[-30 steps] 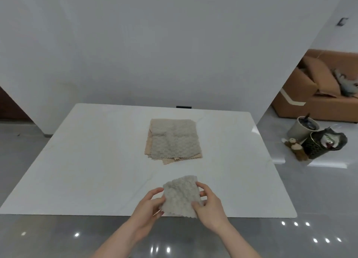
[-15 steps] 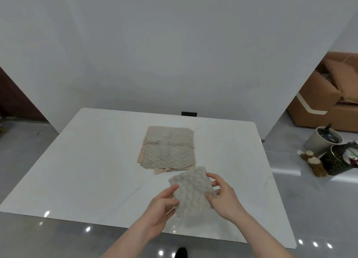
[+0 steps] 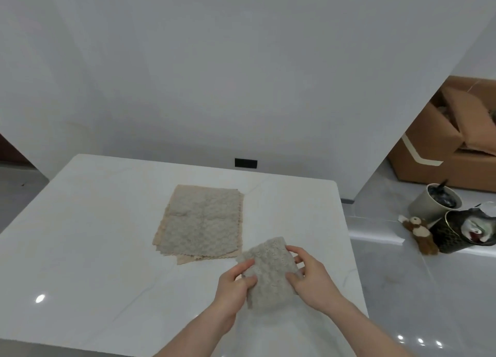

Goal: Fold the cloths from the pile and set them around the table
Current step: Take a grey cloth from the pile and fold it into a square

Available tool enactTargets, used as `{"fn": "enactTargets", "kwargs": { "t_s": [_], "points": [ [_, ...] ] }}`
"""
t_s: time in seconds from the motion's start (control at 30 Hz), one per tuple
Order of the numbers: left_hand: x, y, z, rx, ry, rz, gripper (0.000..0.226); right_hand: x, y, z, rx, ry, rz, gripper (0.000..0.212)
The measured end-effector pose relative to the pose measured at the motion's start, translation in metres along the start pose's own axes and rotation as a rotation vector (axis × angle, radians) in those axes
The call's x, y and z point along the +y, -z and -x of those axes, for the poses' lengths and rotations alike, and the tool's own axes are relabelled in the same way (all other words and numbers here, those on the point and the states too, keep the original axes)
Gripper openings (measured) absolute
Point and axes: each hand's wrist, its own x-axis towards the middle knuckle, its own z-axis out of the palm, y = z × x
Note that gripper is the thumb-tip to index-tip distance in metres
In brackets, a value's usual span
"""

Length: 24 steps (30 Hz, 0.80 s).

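Note:
A folded grey textured cloth [image 3: 269, 272] hangs just above the white table [image 3: 94, 236], near its front right part. My left hand [image 3: 236, 283] grips the cloth's left edge and my right hand [image 3: 311, 279] grips its right edge. Behind and to the left lies the pile of flat cloths [image 3: 201, 222], a grey one on top of beige ones, apart from the held cloth.
The table's right edge [image 3: 349, 249] runs close to my right hand. On the floor at the right stand two round bins [image 3: 440, 209], a small plush toy [image 3: 421, 233] and a brown sofa [image 3: 451, 147]. A white wall rises behind the table.
Both hands have carried the folded cloth forward and to the right over the table, nearer the pile's front right corner. The view has shifted right too.

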Motion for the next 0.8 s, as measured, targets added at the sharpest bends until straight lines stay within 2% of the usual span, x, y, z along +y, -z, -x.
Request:
{"fn": "enactTargets", "kwargs": {
  "t_s": [0.4,0.57,0.8],
  "points": [
    [-0.043,-0.135,-0.007,0.26,-0.034,-0.03,0.041,0.083,0.111,-0.048,-0.231,0.144,0.213,0.054],
    [-0.049,-0.168,-0.002,0.271,-0.048,0.003,0.045,0.087,0.138,-0.06,-0.304,0.196,0.263,0.052],
    [-0.042,-0.177,-0.026,0.221,-0.088,-0.154,0.048,0.092,0.149,-0.075,-0.298,0.2,0.315,0.053]
  ]
}}
